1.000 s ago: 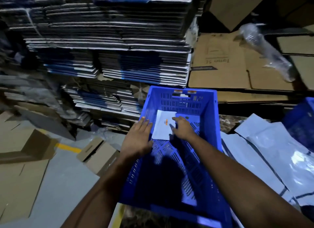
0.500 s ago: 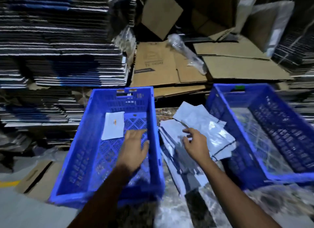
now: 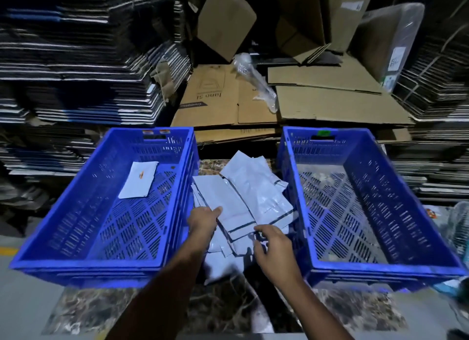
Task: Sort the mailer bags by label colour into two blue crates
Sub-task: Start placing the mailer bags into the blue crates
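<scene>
Both hands have swung out of the left crate (image 3: 83, 228) and back onto the pile of mailer bags (image 3: 243, 200) since a second ago, leaving one mailer bag with an orange label (image 3: 139, 179) lying flat on that crate's floor. Now the pile sits on the marbled table (image 3: 101, 311) between the two crates, fanned and overlapping, faces mostly down so I cannot read a label colour on any of them. Left hand (image 3: 203, 221) rests on the near-left edge of the pile, fingers fairly straight and pointing across the top bag; right hand (image 3: 272, 248) has curled fingers at the near corner of the sheets, seemingly pinching an edge, though I cannot tell how many layers it has. That's the danger: these slick bags cling together, and a lift could bring two at once, sending a wrong colour along for the ride. A quick pull might also slide the fan off toward the table's near edge. Right crate (image 3: 380, 271), tagged green at its far rim, looks to hold nothing yet, and with labels hidden a hasty toss could land wrong. Behind, flattened cardboard boxes (image 3: 330, 103) and stacked sheets (image 3: 76, 73) loom, well clear of the action.
</scene>
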The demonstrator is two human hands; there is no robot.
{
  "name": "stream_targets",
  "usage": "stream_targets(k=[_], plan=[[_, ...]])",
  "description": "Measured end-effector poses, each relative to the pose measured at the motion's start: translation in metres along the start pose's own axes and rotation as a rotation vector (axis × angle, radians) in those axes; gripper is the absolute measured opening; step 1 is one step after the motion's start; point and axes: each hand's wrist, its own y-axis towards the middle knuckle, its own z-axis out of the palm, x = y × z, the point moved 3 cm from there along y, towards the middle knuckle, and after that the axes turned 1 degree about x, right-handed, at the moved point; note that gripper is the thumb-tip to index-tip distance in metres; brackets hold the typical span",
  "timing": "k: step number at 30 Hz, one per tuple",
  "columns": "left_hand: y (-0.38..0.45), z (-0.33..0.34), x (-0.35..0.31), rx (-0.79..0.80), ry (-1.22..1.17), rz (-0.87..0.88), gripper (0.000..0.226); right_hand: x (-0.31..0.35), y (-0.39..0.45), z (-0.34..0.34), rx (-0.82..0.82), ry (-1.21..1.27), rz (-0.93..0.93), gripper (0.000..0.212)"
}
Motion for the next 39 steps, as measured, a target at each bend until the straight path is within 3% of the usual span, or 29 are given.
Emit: stream_targets(k=[4, 9, 13, 15, 18, 21, 23, 25, 28, 31, 34, 36, 39], plan=[[-0.026, -0.012, -0.024, -0.058, -0.18, 0.042, 0.043, 0.011, -0.002, -0.016, -0.015, 0.023, -0.057, 0.028], [-0.069, -0.051, -0.056, 0.186, -0.365, 0.328, 0.041, 0.036, 0.001, -0.043, -0.102, 0.132, -0.025, 0.024], [-0.108, -0.081, -0.06, 0.255, -0.476, 0.512, 0.037, 0.066, 0.017, -0.049, 0.032, 0.352, 0.041, 0.038], [-0.121, -0.091, -0.056, 0.284, -0.503, 0.542, 0.036, 0.083, 0.021, -0.043, 0.116, 0.515, 0.044, 0.035], [-0.124, -0.106, -0.05, 0.284, -0.548, 0.551, 0.022, 0.101, 0.021, -0.035, 0.071, 0.616, -0.014, 0.028], [-0.116, -0.118, -0.04, 0.199, -0.599, 0.504, 0.011, 0.113, 0.023, -0.037, -0.009, 0.625, -0.125, 0.034], [-0.114, -0.12, -0.034, 0.272, -0.779, 0.344, 0.014, 0.118, 0.024, -0.04, -0.029, 0.635, -0.189, 0.036], [-0.115, -0.117, -0.031, 0.471, -0.965, 0.205, 0.035, 0.121, 0.024, -0.042, -0.039, 0.622, -0.211, 0.029], [-0.12, -0.121, -0.035, 0.587, -0.862, 0.318, 0.048, 0.124, 0.02, -0.04, -0.016, 0.603, -0.229, 0.022], [-0.119, -0.124, -0.04, 0.465, -0.728, 0.499, 0.061, 0.122, 0.013, -0.041, -0.002, 0.763, -0.065, 0.018], [-0.116, -0.125, -0.042, 0.346, -0.74, 0.535, 0.063, 0.117, 0.008, -0.042, 0.117, 0.936, 0.058, 0.029], [-0.116, -0.125, -0.042, 0.319, -0.696, 0.575, 0.054, 0.115, 0.004, -0.042, 0.189, 0.863, 0.02, 0.026], [-0.121, -0.124, -0.042, 0.379, -0.636, 0.624, 0.053, 0.109, 0.004, -0.041, 0.163, 0.617, -0.132, 0.056]])
